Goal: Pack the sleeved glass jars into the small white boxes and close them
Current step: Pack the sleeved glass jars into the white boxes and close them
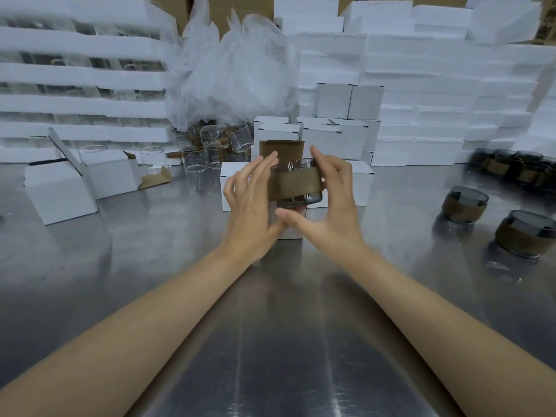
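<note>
While aloft, sleeved jar (pixel 296 183) between left hand (pixel 252 212) and right hand (pixel 334 212).

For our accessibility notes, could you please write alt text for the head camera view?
Two bare hands hold a smoky glass jar in a brown sleeve above a steel table: the right hand grips it, the left hand touches its side with straight fingers. Small white boxes stand behind, more sleeved jars to the right.
</note>
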`<state>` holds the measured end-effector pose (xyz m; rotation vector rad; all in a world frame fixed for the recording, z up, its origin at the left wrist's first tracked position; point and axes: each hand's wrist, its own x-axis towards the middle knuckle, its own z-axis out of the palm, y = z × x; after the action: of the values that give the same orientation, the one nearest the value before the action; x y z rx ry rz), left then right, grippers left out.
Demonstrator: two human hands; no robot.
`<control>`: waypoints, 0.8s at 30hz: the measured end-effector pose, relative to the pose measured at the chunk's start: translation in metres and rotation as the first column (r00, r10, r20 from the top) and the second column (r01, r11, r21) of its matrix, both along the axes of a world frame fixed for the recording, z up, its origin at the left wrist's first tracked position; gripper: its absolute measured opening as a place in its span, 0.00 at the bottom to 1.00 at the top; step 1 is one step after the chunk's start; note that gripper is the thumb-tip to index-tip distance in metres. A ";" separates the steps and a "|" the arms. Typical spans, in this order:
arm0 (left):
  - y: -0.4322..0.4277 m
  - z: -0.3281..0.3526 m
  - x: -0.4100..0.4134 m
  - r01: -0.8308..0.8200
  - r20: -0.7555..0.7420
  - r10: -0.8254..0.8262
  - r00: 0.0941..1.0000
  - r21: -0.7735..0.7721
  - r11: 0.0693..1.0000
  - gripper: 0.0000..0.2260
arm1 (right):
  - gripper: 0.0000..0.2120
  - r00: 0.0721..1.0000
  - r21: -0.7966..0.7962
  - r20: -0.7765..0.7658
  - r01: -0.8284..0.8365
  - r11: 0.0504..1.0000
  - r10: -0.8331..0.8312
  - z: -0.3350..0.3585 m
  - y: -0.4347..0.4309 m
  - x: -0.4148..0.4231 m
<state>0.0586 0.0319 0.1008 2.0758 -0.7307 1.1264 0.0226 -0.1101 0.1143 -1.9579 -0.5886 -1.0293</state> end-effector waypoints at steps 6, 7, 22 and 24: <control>-0.002 0.002 -0.007 0.025 0.048 -0.025 0.999 -0.002 1.000 0.31 | 0.31 0.981 0.063 -0.185 -0.052 0.997 0.062 -0.002 -0.011 -0.001; -0.002 0.002 -0.007 0.017 0.052 -0.018 0.998 0.013 1.000 0.31 | 0.31 0.983 0.055 -0.179 -0.041 0.998 0.050 -0.002 -0.011 0.000; -0.005 0.005 -0.013 -0.042 0.351 0.006 0.936 0.094 0.995 0.23 | 0.36 0.980 0.002 -0.198 0.023 1.000 -0.022 0.000 -0.016 0.001; -0.007 0.004 -0.012 0.006 0.355 -0.031 0.934 0.072 0.997 0.26 | 0.33 0.975 0.019 -0.222 -0.010 1.000 0.014 -0.001 -0.014 0.000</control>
<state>0.0465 0.0246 0.1044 1.9356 -0.9705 1.5087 0.0230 -0.1239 0.1132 -2.0173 -0.4644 -0.7906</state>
